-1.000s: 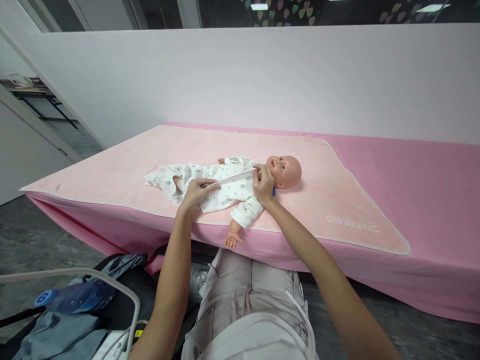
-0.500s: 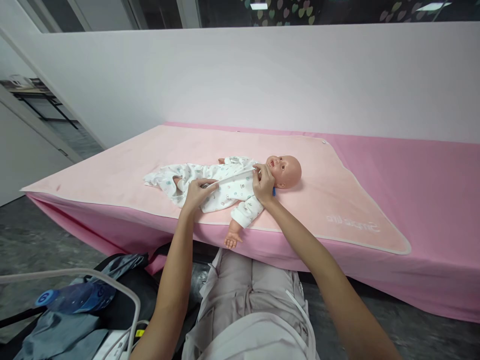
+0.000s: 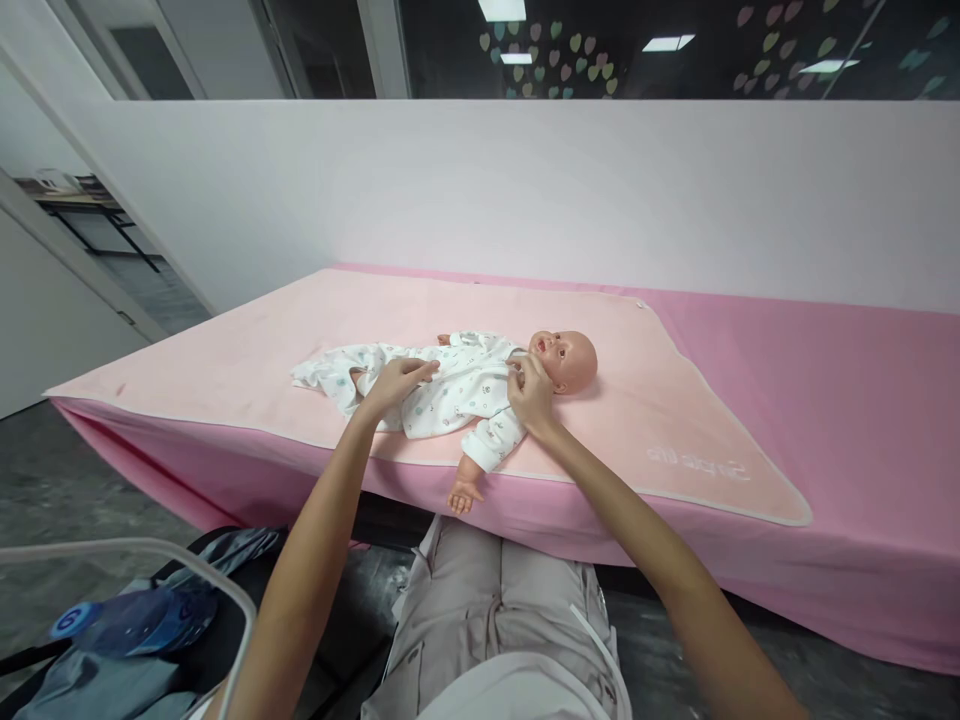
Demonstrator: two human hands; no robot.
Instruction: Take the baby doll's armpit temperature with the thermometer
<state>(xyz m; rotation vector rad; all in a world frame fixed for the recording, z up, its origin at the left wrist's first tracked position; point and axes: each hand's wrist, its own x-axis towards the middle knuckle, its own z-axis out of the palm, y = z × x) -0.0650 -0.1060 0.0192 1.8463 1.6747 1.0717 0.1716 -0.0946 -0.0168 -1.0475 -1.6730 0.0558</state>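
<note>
Pink cloth covers the long tabletop point(image 3: 862, 400), and a paler pink blanket point(image 3: 300, 320) lies over its left and middle stretch, reaching the near edge, with printed lettering near its right corner. A baby doll point(image 3: 491, 385) lies on its back on the blanket, close to the near edge, head toward the right and legs toward the left. It wears a white printed onesie point(image 3: 457, 395); one bare doll hand hangs just over the near edge. The person's left hand point(image 3: 397, 382) rests on the onesie at the doll's middle, fingers curled and pinching the fabric along the front opening. The right hand point(image 3: 531, 392) is at the doll's collar, just beside the chin, fingers bent and closed on the neckline of the onesie. Both forearms reach out from the bottom of the view over the person's light trousers point(image 3: 495, 610). Low at the left, apart from the tabletop, a dark bag point(image 3: 225, 590) holds a blue bottle cap point(image 3: 71, 622) and a white curved rail point(image 3: 150, 548) crosses in front.
</note>
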